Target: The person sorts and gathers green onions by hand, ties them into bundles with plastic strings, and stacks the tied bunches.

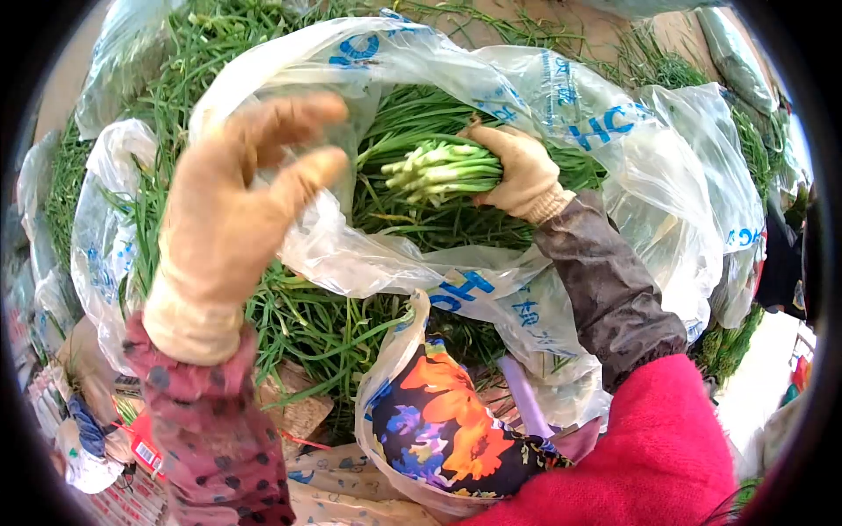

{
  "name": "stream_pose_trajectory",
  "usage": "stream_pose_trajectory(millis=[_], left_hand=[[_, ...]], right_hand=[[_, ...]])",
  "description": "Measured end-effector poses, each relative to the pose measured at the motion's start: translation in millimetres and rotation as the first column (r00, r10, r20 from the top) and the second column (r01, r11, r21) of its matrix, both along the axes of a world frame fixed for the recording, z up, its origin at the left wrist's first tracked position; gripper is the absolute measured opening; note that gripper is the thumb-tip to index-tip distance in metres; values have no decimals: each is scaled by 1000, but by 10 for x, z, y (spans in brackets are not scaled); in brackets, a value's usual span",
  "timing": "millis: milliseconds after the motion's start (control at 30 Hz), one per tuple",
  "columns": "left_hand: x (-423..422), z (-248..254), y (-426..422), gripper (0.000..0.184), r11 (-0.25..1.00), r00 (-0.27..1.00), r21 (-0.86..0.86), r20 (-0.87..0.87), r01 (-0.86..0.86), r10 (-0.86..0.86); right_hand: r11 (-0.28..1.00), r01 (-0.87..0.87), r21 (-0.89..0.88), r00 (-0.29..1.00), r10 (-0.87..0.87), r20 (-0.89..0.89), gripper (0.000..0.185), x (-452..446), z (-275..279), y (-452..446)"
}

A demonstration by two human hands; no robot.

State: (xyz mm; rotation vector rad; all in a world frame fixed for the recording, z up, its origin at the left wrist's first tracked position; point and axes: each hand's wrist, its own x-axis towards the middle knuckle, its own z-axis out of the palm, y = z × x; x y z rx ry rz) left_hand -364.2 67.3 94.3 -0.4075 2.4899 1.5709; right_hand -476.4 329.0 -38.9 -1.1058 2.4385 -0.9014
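My right hand (524,175), in a pale work glove, grips a bunch of garlic chives (443,171) with its whitish cut ends pointing left. It holds them inside the mouth of a large clear plastic bag (421,53) with blue print. More long green chives (421,112) lie in the bag around and under the bunch. To the left, my left hand (228,202), gloved too and slightly smeared by motion, hangs in front of the bag's left rim. Its thumb and fingers are apart, with nothing between them.
Loose green chives (298,333) spill below the bag and along its left side. Other plastic bags (105,237) stand at left, and a greenish bag (737,57) lies at upper right. A flowered cloth (447,421) is close to my body, beside a red tag (145,447) at lower left.
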Motion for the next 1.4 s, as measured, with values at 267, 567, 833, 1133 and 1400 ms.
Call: stream_pose_trajectory(millis=[267,567,833,1133,1400], left_hand=[[323,-907,687,82,106,807,800,583,-590,90],[531,-1513,880,40,-77,754,757,653,-649,68],[649,-1192,908,43,636,956,729,290,-252,47],[1036,-648,613,57,686,964,724,230,-78,-133],[1922,119,464,53,522,751,576,278,-629,599]], right_hand=[[976,-162,-148,983,146,-114,56,27,398,56],[976,58,209,918,30,-394,52,712,348,-17],[947,-304,-107,876,234,-422,53,815,6,-227],[902,-429,53,899,432,-79,45,698,293,-174],[931,245,-271,933,-150,326,48,132,641,143]])
